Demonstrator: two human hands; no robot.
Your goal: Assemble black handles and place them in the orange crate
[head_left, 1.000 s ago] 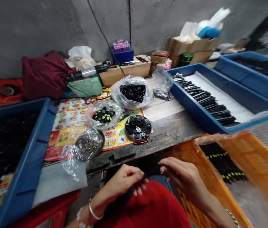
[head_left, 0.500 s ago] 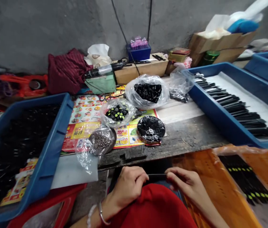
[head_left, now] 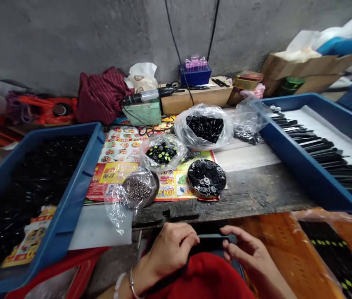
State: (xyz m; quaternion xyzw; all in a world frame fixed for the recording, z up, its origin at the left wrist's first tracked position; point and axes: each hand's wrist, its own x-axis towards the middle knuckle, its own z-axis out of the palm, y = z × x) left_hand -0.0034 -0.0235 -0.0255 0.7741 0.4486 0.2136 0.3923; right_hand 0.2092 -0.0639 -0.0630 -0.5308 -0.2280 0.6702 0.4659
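Note:
My left hand (head_left: pixel 176 245) is closed on one end of a slim black piece with a round end (head_left: pixel 215 236), low in front of the bench edge. At the round end, my right hand (head_left: pixel 246 249) pinches the same piece between thumb and fingers. What lies under my left fingers is hidden. Beyond the hands stand a round dish of flat black parts (head_left: pixel 207 178), a dish of small metal pins or screws (head_left: pixel 140 189) with clear plastic over it, and a bag of black and yellow-green parts (head_left: pixel 162 154). Farther back is a bag of small black parts (head_left: pixel 205 128).
A blue tray of black parts (head_left: pixel 96 139) sits at left. Another blue tray (head_left: pixel 300 162), at right, holds a row of long black pieces. A green box (head_left: pixel 143 112) with a corded cylindrical tool (head_left: pixel 147 96) stands at the back. Orange sheeting (head_left: pixel 275 245) lies right.
The black piece has turned, so its flat side and round end now show. My right fingers have shifted around that end. The view has swung left a little.

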